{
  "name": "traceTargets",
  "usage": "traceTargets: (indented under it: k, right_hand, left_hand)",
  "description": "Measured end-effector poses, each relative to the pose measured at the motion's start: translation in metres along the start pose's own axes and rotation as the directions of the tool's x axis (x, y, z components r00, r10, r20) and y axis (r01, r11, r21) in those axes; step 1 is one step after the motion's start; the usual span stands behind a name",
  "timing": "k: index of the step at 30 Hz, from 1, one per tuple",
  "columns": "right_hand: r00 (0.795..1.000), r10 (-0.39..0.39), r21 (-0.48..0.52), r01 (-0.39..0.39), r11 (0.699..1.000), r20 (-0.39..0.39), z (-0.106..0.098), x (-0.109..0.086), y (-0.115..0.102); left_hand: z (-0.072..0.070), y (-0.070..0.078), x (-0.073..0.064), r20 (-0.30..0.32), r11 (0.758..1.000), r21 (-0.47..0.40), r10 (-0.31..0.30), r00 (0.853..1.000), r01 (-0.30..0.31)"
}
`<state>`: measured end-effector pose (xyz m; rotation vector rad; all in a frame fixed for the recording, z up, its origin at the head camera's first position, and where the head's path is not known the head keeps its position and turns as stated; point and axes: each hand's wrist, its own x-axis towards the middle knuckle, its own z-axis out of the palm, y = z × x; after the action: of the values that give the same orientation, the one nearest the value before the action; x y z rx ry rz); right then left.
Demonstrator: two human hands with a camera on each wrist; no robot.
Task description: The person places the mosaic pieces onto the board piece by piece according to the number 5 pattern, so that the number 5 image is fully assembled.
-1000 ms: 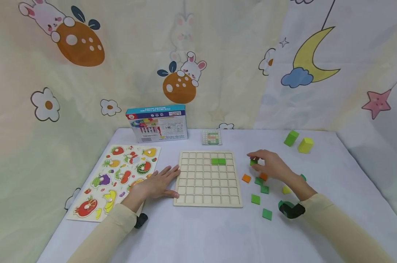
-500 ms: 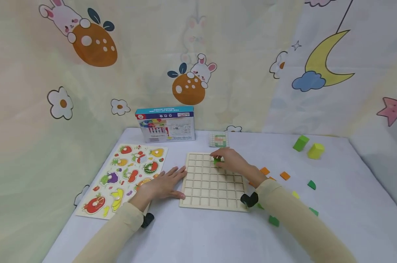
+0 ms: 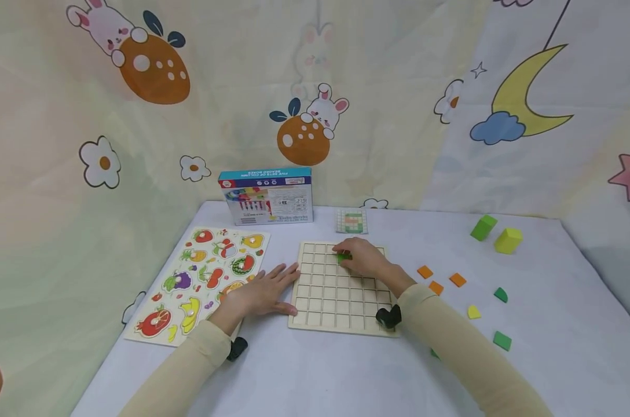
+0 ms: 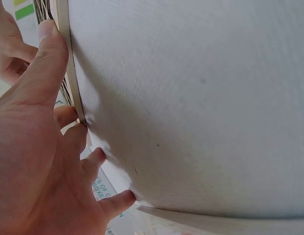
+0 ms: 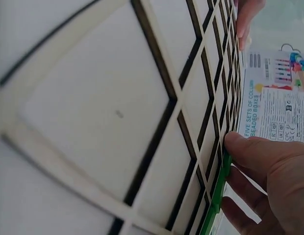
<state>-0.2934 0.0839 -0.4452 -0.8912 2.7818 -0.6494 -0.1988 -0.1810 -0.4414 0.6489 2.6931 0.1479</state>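
In the head view my right hand (image 3: pixel 366 258) is over the upper part of a wooden grid board (image 3: pixel 320 302), its thumb and fingers pinching a green square tile (image 3: pixel 343 257) at the cells. The right wrist view shows a strip of green tiles (image 5: pixel 216 193) along the board beneath my fingertips; the held tile's exact fit in its cell is hard to tell. My left hand (image 3: pixel 261 294) lies with fingers spread against the board's left edge. The thumb (image 4: pixel 50 58) touches that edge in the left wrist view.
Loose orange tiles (image 3: pixel 436 288), a green tile (image 3: pixel 502 340) and a yellow piece (image 3: pixel 473 312) lie right of the board. Green (image 3: pixel 484 227) and yellow blocks (image 3: pixel 508 241) stand farther back. Behind are a pattern card (image 3: pixel 351 221) and a box (image 3: pixel 268 197); a fruit puzzle (image 3: pixel 200 289) lies left.
My right hand has carried a green tile leftward from the loose tiles onto the board's upper rows, then stayed there. The left hand keeps its place at the board's edge. The head view shifted slightly.
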Motion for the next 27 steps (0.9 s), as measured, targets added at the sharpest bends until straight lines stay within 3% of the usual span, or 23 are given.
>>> traceTargets:
  k: [13,19,27]
  right_hand:
    - [1.000,0.013,0.017,-0.012,1.000,-0.007,-0.007,-0.007,0.001]
    - [0.999,0.004,0.030,-0.003,1.000,-0.045,-0.024,-0.022,0.005]
    - [0.995,0.026,-0.005,-0.026,1.000,-0.098,-0.042,-0.052,0.026]
  left_hand:
    - [-0.001,0.002,0.002,0.004,1.000,-0.022,-0.003,1.000,0.003]
    - [-0.001,0.001,0.001,0.000,1.000,-0.020,-0.003,1.000,0.003]
    - [-0.001,0.001,0.001,-0.001,1.000,-0.027,0.007,1.000,-0.007]
